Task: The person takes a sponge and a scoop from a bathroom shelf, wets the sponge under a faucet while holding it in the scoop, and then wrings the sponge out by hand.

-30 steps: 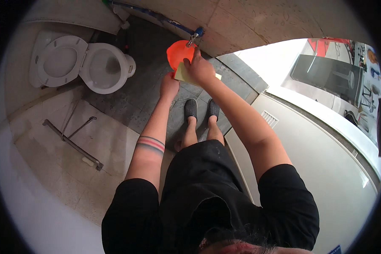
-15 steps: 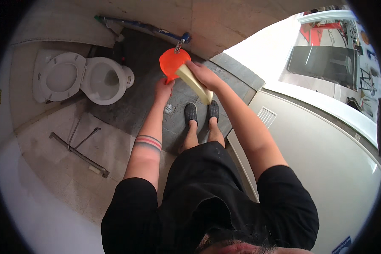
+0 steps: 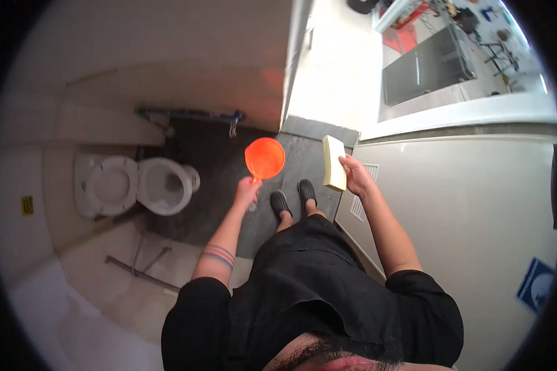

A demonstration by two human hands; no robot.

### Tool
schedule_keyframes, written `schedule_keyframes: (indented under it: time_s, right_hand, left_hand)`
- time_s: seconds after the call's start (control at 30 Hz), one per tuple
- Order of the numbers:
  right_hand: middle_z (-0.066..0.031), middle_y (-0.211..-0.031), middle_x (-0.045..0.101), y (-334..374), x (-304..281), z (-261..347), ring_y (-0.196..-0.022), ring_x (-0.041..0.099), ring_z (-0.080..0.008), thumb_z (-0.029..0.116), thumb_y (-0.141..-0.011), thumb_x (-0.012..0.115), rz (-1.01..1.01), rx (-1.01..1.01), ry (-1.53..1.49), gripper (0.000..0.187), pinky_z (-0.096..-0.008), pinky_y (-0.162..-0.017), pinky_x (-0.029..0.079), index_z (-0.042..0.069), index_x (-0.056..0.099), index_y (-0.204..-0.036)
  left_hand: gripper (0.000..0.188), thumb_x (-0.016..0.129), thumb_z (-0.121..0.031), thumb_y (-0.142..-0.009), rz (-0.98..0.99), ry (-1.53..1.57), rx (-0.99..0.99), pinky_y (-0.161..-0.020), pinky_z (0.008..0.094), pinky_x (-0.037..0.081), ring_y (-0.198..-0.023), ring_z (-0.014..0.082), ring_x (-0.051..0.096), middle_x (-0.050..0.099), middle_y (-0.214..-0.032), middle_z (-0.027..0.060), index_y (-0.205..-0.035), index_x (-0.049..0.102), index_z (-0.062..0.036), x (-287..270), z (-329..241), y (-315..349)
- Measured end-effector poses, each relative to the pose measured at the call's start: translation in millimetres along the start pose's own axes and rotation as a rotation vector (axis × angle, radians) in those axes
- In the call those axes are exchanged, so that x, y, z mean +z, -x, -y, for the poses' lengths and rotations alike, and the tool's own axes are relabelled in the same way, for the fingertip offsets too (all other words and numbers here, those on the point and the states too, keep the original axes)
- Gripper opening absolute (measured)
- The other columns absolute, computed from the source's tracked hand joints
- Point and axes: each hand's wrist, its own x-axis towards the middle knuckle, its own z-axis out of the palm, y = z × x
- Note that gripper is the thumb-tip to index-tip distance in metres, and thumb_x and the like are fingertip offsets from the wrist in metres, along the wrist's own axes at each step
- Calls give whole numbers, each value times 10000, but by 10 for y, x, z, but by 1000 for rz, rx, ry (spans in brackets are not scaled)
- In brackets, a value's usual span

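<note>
My left hand is closed round the handle of an orange plastic water dipper. The dipper's round bowl faces up at me, a little ahead of my feet. Off to the right, my right hand grips a thick, pale yellow rectangular sponge by its right side. Sponge and dipper are held well apart. Whether the dipper contains water I cannot tell.
A white toilet with its lid raised stands at the left. A tap on a blue pipe runs along the far wall. Ahead right is a bright doorway past a grey sill; a white door stands at my right.
The sponge has moved right, away from the dipper. The dipper has come away from the tap, nearer to me. My view has turned toward the doorway.
</note>
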Motion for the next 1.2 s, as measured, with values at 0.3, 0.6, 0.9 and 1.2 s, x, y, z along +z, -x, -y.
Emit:
schedule_keyframes:
  time_s: [0.3, 0.6, 0.9, 1.2]
  right_hand:
    - [-130, -1351, 656, 393, -45, 1171, -1161, 699, -248, 164, -1000, 694, 55, -258, -18, 593, -435, -968, 601, 35, 458, -1528]
    - [-221, -1358, 636, -768, -475, 2729, -1159, 730, -414, 0, -1021, 550, 50, -243, 108, 569, -518, -890, 660, 75, 349, -1548]
    - [-156, -1248, 679, -2452, -122, 4959, -1072, 748, -308, 172, -1032, 648, 145, -14, 481, 465, -463, -852, 646, 45, 468, -1441]
    - [-267, -1216, 730, -3579, -1606, 6089, -1121, 732, -377, 226, -864, 769, -398, -275, 1429, 566, -476, -930, 589, -28, 614, -1345]
  left_hand:
    - [231, 703, -229, -1000, 216, -81, 39, -427, 272, 402, -466, 83, 511, 586, -681, 3, -877, 629, -48, 756, -1429, 181]
    - [194, 663, -209, -1036, 250, 87, 70, -447, 244, 393, -490, 74, 497, 589, -711, 6, -937, 630, -45, 1721, -2783, -494]
    - [168, 670, -180, -1039, 18, 334, 106, -439, 228, 388, -499, 63, 492, 584, -726, 0, -1034, 649, -13, 2348, -4388, -1236]
    - [223, 750, -150, -971, -57, 107, 268, -440, 243, 392, -499, 54, 501, 582, -715, -16, -1102, 672, 13, 2445, -5982, -2854]
